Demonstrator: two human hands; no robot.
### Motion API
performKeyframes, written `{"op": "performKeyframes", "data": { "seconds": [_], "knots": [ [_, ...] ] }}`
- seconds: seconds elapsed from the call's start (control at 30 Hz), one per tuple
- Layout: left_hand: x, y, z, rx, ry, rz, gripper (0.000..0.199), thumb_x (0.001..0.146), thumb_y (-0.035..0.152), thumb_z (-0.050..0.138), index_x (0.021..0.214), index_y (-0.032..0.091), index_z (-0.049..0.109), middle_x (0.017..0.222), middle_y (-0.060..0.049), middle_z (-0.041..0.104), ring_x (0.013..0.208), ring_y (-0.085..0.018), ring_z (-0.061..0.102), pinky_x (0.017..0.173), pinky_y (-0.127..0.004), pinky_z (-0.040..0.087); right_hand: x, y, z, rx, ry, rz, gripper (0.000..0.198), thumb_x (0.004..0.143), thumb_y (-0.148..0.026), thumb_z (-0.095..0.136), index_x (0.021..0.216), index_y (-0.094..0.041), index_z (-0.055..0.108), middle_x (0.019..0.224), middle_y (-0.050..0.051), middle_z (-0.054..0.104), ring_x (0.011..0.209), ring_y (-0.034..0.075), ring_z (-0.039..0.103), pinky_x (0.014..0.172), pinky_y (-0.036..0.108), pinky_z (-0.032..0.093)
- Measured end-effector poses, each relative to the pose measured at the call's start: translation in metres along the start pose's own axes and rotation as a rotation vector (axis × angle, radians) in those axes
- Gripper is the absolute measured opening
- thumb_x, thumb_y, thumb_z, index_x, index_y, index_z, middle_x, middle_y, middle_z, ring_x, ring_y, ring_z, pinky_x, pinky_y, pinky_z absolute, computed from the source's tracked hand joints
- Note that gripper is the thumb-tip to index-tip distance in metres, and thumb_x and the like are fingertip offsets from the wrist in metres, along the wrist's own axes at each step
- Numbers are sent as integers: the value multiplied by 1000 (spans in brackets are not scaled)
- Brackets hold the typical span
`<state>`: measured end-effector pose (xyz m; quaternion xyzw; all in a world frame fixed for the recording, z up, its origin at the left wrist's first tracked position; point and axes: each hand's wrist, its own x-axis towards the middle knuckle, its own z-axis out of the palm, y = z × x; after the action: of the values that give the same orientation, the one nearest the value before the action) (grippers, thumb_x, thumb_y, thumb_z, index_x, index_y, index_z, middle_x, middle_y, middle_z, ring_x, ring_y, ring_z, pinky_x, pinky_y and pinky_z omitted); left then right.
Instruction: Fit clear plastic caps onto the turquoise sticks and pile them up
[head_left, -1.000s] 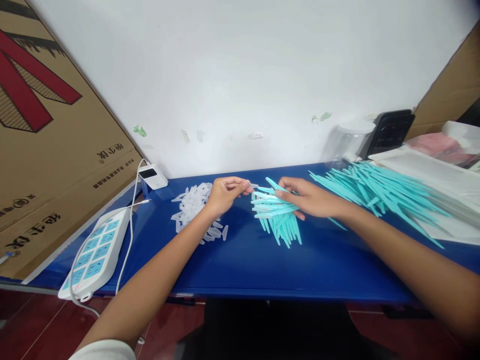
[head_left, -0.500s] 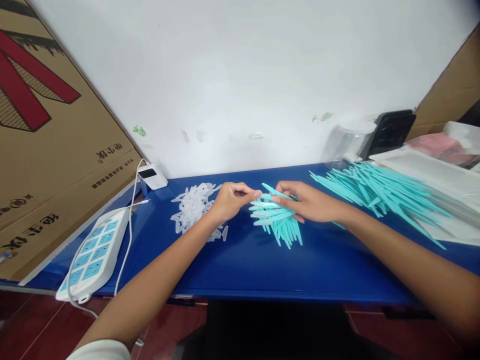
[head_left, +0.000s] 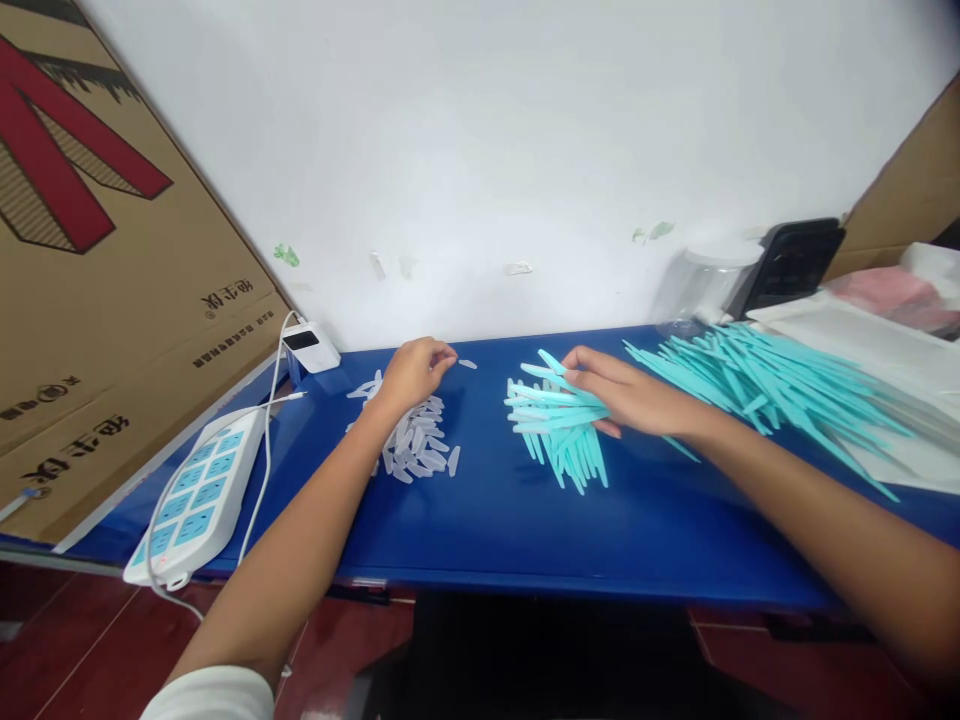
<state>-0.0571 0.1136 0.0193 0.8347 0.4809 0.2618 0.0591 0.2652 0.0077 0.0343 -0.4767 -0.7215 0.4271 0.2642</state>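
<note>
My right hand (head_left: 611, 385) is closed round a fan of thin turquoise plastic sticks (head_left: 559, 398), their tips pointing left. Below it lies a small heap of similar sticks (head_left: 574, 455), partly covered by the held ones. My left hand (head_left: 416, 372) reaches over the far side of a pile of small translucent plastic sleeves (head_left: 416, 440). Its fingertips are pressed together, and whatever is between them is hidden. A single translucent sleeve (head_left: 467, 364) lies just right of those fingertips; I cannot tell whether they touch.
A larger pile of turquoise sticks (head_left: 757, 375) lies at the right, partly on white sheeting. Behind it stand a clear lidded jar (head_left: 716, 280) and a black device (head_left: 795, 262). At the left are a power strip (head_left: 199, 500), cables, a small white device (head_left: 311, 347) and a large cardboard box (head_left: 150, 300).
My left hand has moved left, from the tips of the held sticks to the sleeve pile. My right hand keeps hold of the sticks in nearly the same place.
</note>
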Motion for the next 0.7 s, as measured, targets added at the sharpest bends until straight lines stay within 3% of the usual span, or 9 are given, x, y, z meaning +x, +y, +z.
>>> {"op": "performKeyframes", "data": {
  "seconds": [0.1,0.2,0.4,0.5,0.7],
  "knots": [
    [1,-16,11,60,-31,74,28,99,28,59,119,20,78,120,-11,77,113,-30,68,101,-45,52,0,0,0,-43,-9,5,27,111,-51,40,101,-25,43,50,-11,42,42,12,44,53,28,39],
    [3,-15,24,72,-98,168,33,102,27,54,128,22,75,137,-9,72,130,-31,62,112,-47,47,2,3,2,-66,-51,-8,26,111,-49,41,100,-25,42,51,-10,46,43,12,46,52,27,39],
    [5,-5,29,200,-166,188,34,104,23,47,122,18,76,118,-14,74,112,-29,67,99,-42,53,6,11,3,-30,-70,-51,26,109,-49,46,101,-25,43,62,-9,48,43,11,49,50,25,41],
    [4,-3,30,315,-203,173,39,104,18,43,135,14,67,121,-17,67,109,-29,66,95,-41,53,6,11,4,-32,-66,-46,25,108,-48,47,101,-25,44,61,-9,47,43,11,49,49,25,40],
    [0,8,29,457,-287,115,41,99,12,47,138,9,57,125,-20,65,116,-33,62,99,-44,49,7,11,5,-46,-74,-32,26,108,-49,46,100,-24,44,62,-9,48,44,11,49,50,26,40]
  ]
}}
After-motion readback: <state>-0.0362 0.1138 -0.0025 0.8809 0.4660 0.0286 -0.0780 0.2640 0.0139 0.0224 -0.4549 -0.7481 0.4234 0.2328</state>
